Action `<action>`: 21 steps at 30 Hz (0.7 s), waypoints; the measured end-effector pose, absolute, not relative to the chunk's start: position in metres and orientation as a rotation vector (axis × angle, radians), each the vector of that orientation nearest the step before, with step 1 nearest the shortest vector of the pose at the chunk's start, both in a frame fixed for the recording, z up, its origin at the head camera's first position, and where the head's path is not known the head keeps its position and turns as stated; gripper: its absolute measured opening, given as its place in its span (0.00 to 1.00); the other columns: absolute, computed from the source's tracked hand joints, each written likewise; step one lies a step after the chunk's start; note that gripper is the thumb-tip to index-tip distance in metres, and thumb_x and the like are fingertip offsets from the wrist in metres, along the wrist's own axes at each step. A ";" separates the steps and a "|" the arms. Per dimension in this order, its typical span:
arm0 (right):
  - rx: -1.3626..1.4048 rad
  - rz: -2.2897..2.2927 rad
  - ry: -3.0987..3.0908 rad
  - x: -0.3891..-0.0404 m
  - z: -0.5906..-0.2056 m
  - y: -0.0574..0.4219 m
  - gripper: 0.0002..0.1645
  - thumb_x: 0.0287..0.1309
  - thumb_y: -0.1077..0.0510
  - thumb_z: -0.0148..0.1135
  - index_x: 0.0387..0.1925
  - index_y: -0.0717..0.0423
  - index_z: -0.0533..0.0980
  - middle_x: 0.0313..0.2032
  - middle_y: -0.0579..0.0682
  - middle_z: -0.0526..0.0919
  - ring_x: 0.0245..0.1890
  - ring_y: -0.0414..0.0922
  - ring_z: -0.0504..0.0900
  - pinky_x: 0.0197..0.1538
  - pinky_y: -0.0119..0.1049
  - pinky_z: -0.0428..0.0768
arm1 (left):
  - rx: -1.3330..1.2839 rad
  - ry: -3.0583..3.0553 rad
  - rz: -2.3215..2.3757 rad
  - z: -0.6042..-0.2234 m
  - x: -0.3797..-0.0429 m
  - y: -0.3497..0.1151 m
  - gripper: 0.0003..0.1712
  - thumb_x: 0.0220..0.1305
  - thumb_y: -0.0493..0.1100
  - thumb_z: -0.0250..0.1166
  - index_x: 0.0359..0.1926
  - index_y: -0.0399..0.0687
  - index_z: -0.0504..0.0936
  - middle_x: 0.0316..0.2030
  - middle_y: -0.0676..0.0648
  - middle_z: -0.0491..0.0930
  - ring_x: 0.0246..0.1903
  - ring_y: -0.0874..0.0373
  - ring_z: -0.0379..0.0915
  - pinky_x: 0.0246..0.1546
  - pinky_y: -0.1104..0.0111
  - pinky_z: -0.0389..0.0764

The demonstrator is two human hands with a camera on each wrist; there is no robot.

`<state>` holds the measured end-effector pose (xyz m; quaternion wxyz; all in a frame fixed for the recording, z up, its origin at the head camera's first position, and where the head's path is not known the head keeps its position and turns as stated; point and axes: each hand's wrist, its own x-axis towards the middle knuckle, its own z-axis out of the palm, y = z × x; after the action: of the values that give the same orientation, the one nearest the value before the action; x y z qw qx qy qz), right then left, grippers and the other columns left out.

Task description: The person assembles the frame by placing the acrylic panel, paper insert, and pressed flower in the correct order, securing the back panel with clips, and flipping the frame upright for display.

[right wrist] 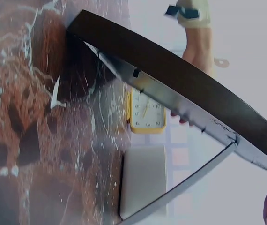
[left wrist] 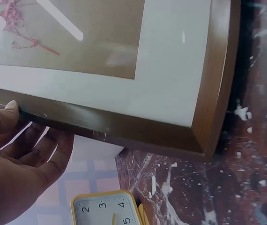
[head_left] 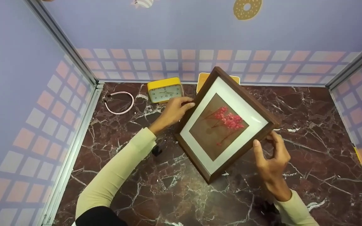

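Note:
A brown wooden picture frame (head_left: 196, 160) with a white mat and pink flowers stands tilted over the dark marble tabletop, one corner pointing down. My left hand (head_left: 175, 111) grips its left side; in the left wrist view the thumb lies on the front and the fingers (left wrist: 54, 154) go behind. On the right side, near a corner, my right hand (head_left: 273, 160) holds the frame between thumb and fingers. The right wrist view shows the frame's dark edge (right wrist: 171, 70) and a strut (right wrist: 185, 187) sticking out from its back.
A yellow alarm clock (head_left: 164, 91) stands near the back wall, with a pale pink headband (head_left: 133, 102) to its left. Behind the frame, a yellow-orange, white-edged object (head_left: 203, 80) is partly hidden. Patterned panels (head_left: 168, 28) enclose the marble tabletop (head_left: 309, 157) at the back and sides.

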<state>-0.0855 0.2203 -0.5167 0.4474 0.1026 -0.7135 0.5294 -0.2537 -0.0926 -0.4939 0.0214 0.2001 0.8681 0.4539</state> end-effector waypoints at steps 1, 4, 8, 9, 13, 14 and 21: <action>0.252 1.315 -1.767 -0.087 -0.516 0.222 0.24 0.54 0.73 0.68 0.53 0.83 0.80 0.37 0.73 0.83 0.42 0.38 0.84 0.51 0.29 0.84 | 0.603 2.690 1.412 -0.494 -0.251 -0.095 0.19 0.81 0.41 0.66 0.63 0.32 0.87 0.56 0.35 0.89 0.42 0.45 0.88 0.47 0.62 0.87; 0.241 1.330 -1.763 -0.093 -0.517 0.226 0.23 0.56 0.74 0.68 0.54 0.83 0.80 0.38 0.72 0.84 0.44 0.38 0.85 0.53 0.29 0.84 | 0.568 2.675 1.441 -0.496 -0.242 -0.103 0.20 0.81 0.41 0.67 0.63 0.31 0.87 0.56 0.35 0.89 0.33 0.41 0.87 0.37 0.64 0.86; 0.225 1.363 -1.765 -0.098 -0.518 0.232 0.24 0.58 0.75 0.67 0.57 0.81 0.80 0.40 0.65 0.86 0.44 0.38 0.86 0.53 0.29 0.83 | 0.577 2.670 1.475 -0.499 -0.231 -0.111 0.19 0.79 0.41 0.69 0.62 0.31 0.87 0.58 0.35 0.88 0.43 0.42 0.89 0.47 0.62 0.88; 0.221 1.374 -1.766 -0.100 -0.518 0.233 0.24 0.59 0.75 0.66 0.57 0.81 0.80 0.40 0.63 0.87 0.44 0.38 0.86 0.53 0.30 0.83 | 0.578 2.668 1.483 -0.500 -0.228 -0.112 0.19 0.79 0.41 0.69 0.62 0.31 0.88 0.58 0.35 0.89 0.45 0.43 0.89 0.51 0.60 0.88; 0.205 1.399 -1.760 -0.106 -0.518 0.236 0.22 0.60 0.76 0.66 0.57 0.81 0.80 0.43 0.58 0.87 0.45 0.40 0.86 0.55 0.32 0.84 | 0.573 2.670 1.511 -0.502 -0.216 -0.118 0.19 0.77 0.40 0.71 0.60 0.30 0.88 0.58 0.34 0.88 0.54 0.41 0.87 0.62 0.53 0.85; 0.205 1.405 -1.757 -0.108 -0.518 0.236 0.22 0.60 0.77 0.66 0.56 0.81 0.80 0.43 0.59 0.87 0.45 0.40 0.86 0.54 0.32 0.84 | 0.564 2.667 1.520 -0.502 -0.213 -0.120 0.19 0.76 0.40 0.72 0.59 0.30 0.88 0.58 0.34 0.89 0.54 0.41 0.87 0.63 0.52 0.85; 0.247 1.444 -1.776 -0.121 -0.512 0.239 0.18 0.61 0.80 0.64 0.53 0.83 0.80 0.44 0.65 0.87 0.46 0.41 0.86 0.54 0.32 0.84 | 0.515 2.638 1.599 -0.505 -0.193 -0.130 0.18 0.74 0.39 0.74 0.57 0.30 0.89 0.51 0.36 0.91 0.41 0.47 0.88 0.50 0.57 0.88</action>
<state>-0.1208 0.2392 -0.5122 0.4073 0.0979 -0.7045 0.5729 -0.1929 -0.1297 -0.5049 0.0072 0.1647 0.8435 0.5112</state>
